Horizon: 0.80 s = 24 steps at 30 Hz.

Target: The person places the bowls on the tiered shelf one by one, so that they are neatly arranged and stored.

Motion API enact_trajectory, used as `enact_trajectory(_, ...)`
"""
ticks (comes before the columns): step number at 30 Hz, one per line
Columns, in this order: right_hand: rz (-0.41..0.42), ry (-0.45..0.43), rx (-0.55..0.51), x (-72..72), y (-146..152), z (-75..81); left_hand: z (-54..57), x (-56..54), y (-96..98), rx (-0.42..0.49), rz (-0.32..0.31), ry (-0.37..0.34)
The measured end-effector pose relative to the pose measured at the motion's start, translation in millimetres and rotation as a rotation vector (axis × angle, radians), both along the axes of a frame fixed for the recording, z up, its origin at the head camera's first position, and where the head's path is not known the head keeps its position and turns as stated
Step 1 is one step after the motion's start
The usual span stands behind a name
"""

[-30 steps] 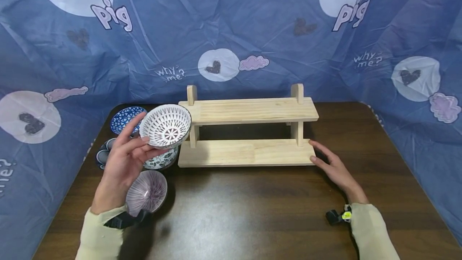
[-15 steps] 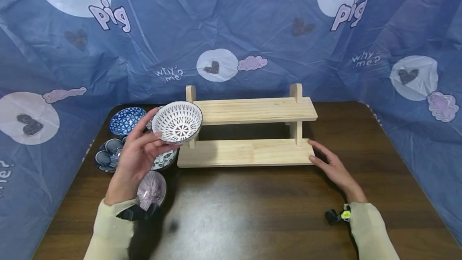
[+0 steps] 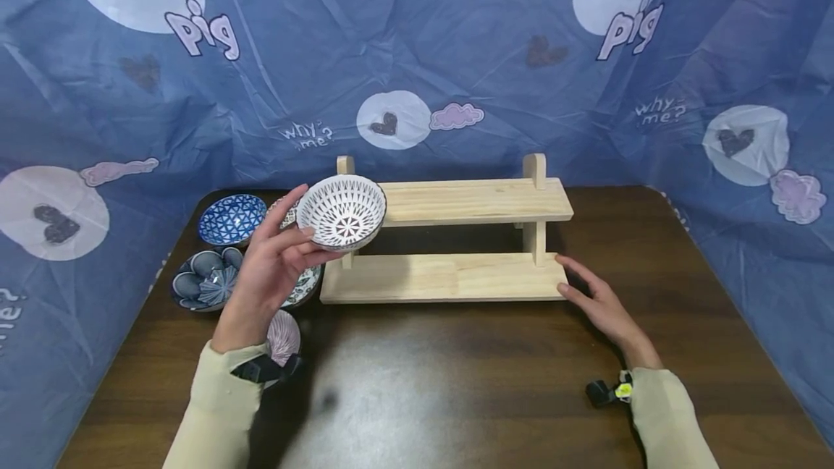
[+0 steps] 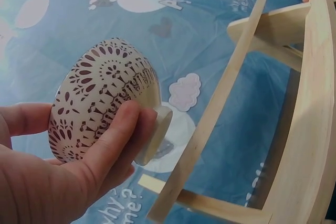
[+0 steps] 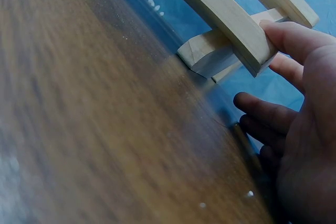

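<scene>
My left hand [image 3: 270, 273] grips a white bowl [image 3: 342, 212] with a dark brown pattern, its inside tilted toward the head camera. In the left wrist view the fingers hold the bowl [image 4: 105, 98] near its foot ring, with its patterned outside showing. It is raised before the left end of a two-tier wooden shelf [image 3: 449, 277]. At the shelf's right end my right hand [image 3: 602, 306] touches the lower board with thumb and index finger. In the right wrist view the other fingers [image 5: 262, 111] of that hand hang loosely below the board's end [image 5: 247, 45].
Left of the shelf stand a blue-and-white bowl [image 3: 231, 219], a dark blue bowl [image 3: 205, 281], a floral bowl [image 3: 306, 284] and a purple streaked bowl [image 3: 284, 335], the last partly behind the left wrist. Blue printed cloth [image 3: 417, 56] hangs behind the brown table [image 3: 423, 382].
My left hand has carried the white bowl to the right and slightly upward, over the left end of the shelf in the head view. The right hand stays at the shelf's right end.
</scene>
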State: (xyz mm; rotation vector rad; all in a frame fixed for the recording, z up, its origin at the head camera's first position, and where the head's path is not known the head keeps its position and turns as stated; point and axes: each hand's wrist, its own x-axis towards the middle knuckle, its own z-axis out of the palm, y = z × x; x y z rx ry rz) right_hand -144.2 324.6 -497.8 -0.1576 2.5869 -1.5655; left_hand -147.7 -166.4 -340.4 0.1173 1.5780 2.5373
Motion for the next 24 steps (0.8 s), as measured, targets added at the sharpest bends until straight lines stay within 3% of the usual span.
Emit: enact_trajectory(24, 0.000, 0.007, -0.004, 0.5, 1, -1.2, -9.7, -24.9, 42.7, 0.021, -0.037, -0.025)
